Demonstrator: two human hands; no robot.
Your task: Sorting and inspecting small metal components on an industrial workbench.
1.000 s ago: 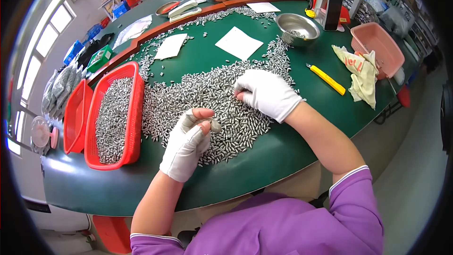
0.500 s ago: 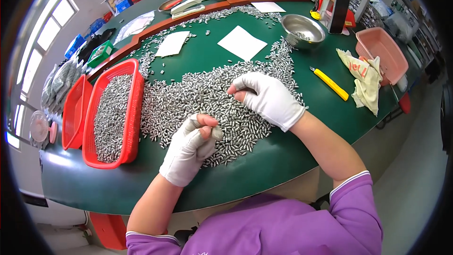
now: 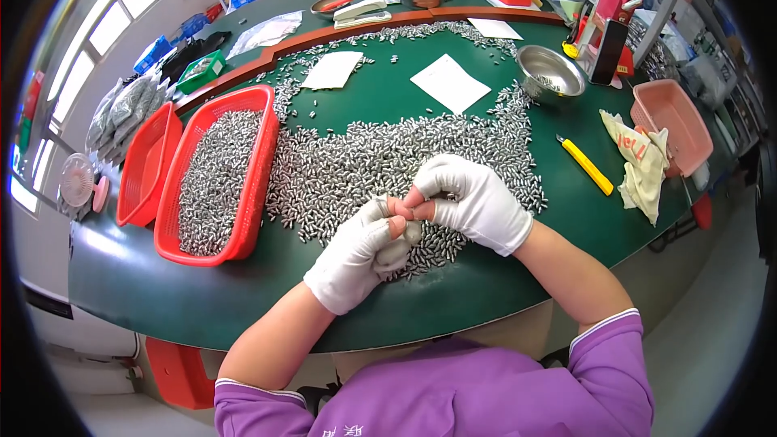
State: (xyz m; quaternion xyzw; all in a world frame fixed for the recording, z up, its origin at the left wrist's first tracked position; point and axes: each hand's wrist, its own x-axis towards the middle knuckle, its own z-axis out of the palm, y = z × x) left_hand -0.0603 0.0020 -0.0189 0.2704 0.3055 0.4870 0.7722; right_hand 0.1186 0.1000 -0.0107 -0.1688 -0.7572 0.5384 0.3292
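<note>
My left hand (image 3: 354, 259) and my right hand (image 3: 479, 204) wear white gloves with bare thumb and finger tips. Their fingertips meet over the near part of a wide pile of small silver metal pieces (image 3: 348, 158). Both hands are closed in a pinch; whatever lies between the fingers is too small and covered to make out. Left of the pile stands a red plastic basket (image 3: 265, 154) heaped with similar silver pieces. Two white paper sheets, one left (image 3: 333, 70) and one right (image 3: 450, 85), lie beyond the pile on the green table (image 3: 388, 93).
A second red basket (image 3: 151, 166) stands farther left, near a small pink fan (image 3: 78, 180). To the right are a steel bowl (image 3: 552, 73), a yellow utility knife (image 3: 587, 167), a cream cloth (image 3: 639, 166) and a pink basket (image 3: 676, 125). A brown wooden strip (image 3: 316, 34) edges the far side.
My hands have come together: the right fingertips moved down from the pile to meet the left ones. The whole view has shifted slightly as the head turned.
</note>
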